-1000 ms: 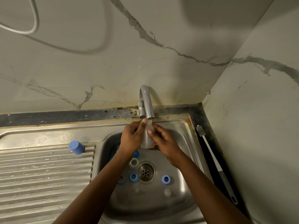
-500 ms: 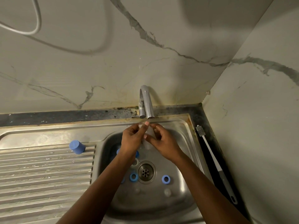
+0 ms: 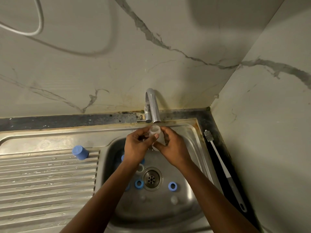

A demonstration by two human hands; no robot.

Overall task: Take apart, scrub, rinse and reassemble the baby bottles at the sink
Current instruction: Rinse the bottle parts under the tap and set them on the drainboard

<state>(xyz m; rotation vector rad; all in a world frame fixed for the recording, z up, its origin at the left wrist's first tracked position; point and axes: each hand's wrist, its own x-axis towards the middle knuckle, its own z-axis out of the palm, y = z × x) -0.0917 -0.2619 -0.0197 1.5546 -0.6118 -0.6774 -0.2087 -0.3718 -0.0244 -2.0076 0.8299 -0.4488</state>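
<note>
Gripping bottle [image 3: 155,131] just beneath faucet [image 3: 152,105].

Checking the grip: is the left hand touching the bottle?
Touching. In the head view the thumb of the left hand lies against the bottle, which the right hand also holds.

A single wide-angle head view looks forward and steeply down from close above the left hand [image 3: 136,147] and right hand [image 3: 174,149], over the sink [image 3: 107,158], facing the back wall [image 3: 101,73].
</note>
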